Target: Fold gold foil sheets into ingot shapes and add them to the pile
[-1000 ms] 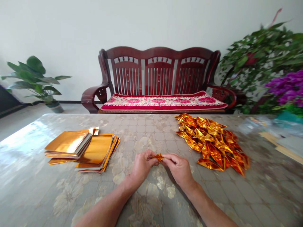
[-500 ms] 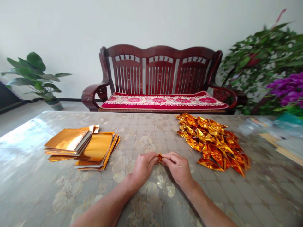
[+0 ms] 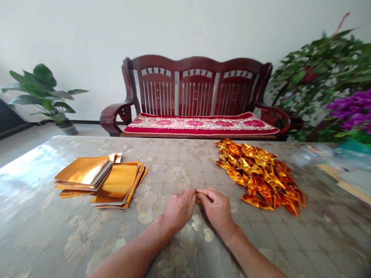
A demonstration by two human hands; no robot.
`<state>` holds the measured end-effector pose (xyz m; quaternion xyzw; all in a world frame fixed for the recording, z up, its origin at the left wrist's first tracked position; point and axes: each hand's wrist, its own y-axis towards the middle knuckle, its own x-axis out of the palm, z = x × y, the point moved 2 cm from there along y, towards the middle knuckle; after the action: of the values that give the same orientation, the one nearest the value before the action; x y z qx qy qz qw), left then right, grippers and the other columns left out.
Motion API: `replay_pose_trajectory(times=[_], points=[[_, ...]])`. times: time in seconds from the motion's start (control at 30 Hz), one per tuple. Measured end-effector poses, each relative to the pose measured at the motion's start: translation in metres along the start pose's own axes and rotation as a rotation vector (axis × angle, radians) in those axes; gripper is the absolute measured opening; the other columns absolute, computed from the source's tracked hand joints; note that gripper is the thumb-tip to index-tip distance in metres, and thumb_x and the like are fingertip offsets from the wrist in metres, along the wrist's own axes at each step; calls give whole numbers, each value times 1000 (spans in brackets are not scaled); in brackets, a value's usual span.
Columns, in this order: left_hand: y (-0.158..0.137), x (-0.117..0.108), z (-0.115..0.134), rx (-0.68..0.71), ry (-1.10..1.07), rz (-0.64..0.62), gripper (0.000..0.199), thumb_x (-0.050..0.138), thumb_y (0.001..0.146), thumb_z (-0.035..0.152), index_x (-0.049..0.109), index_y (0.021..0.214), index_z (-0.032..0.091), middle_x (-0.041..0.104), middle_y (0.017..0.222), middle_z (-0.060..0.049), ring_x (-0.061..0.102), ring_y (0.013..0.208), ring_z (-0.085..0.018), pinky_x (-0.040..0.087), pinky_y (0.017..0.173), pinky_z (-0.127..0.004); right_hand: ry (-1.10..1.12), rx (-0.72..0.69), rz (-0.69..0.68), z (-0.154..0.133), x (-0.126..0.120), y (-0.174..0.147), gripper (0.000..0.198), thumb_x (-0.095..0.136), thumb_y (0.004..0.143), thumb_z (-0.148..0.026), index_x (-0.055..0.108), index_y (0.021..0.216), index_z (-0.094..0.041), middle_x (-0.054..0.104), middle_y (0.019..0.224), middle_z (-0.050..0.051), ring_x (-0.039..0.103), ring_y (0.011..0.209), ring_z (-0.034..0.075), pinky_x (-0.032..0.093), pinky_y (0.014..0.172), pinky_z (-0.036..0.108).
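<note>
A small piece of folded gold foil paper [image 3: 196, 192] is pinched between my two hands at the middle of the table. My left hand [image 3: 180, 208] is closed on its left side, the back of the hand turned up. From the right, my right hand [image 3: 216, 206] grips it between thumb and fingers. Most of the paper is hidden by the fingers. Stacks of flat gold foil paper [image 3: 118, 179] lie to the left of my hands. A pile of pointed, folded gold foil pieces [image 3: 261, 173] lies to the right.
The table [image 3: 162, 154] has a patterned, shiny cover. At its right end are clear plastic bags [image 3: 313, 152] and flat card-like sheets [image 3: 348, 183]. Beyond stands a dark red wooden bench [image 3: 197, 88], with potted plants [image 3: 43, 92] at left and more greenery at right.
My left hand has rolled inward over the foil paper, so its knuckles now face up and less of the paper shows. My right hand has shifted slightly.
</note>
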<state>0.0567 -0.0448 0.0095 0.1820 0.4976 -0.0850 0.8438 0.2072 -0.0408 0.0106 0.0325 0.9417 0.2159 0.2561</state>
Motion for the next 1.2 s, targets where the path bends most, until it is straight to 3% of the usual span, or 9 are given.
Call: replay_pose_trajectory(times=[0.33, 0.6, 0.77, 0.97, 1.2], points=[[1, 1, 3, -42, -25, 32, 20, 48, 91, 17, 52, 72, 22, 63, 62, 0, 57, 54, -13, 29, 53, -23, -174, -95, 20, -18, 0, -4, 22, 51, 88, -16, 71, 80, -22, 69, 75, 4, 65, 72, 17, 48, 67, 25], [-2, 2, 2, 23, -28, 74, 22, 44, 92, 15, 52, 73, 21, 64, 63, 0, 55, 53, -12, 30, 53, -23, -217, -152, 47, -24, 4, -7, 23, 49, 91, -16, 70, 83, -21, 66, 74, 3, 64, 72, 16, 47, 68, 24], [-2, -2, 1, -32, -199, 89, 24, 42, 95, 19, 52, 73, 22, 62, 64, 2, 59, 59, -11, 37, 57, -20, -98, -132, 52, -21, 2, -3, 21, 52, 91, -18, 71, 85, -21, 67, 75, 3, 64, 72, 15, 49, 68, 24], [1, 3, -2, -164, -541, 39, 17, 41, 97, 25, 58, 103, 24, 72, 82, 3, 70, 70, -11, 48, 66, -19, -20, -83, 68, -6, -2, 1, 18, 58, 89, -20, 75, 95, -22, 72, 80, 2, 68, 73, 16, 53, 70, 24], [2, 7, -6, -175, -575, 27, 17, 42, 97, 27, 58, 102, 24, 73, 82, 2, 72, 71, -12, 51, 66, -20, 26, -71, 22, 0, 2, 1, 22, 57, 90, -19, 77, 98, -24, 71, 82, 3, 68, 75, 15, 53, 69, 24]])
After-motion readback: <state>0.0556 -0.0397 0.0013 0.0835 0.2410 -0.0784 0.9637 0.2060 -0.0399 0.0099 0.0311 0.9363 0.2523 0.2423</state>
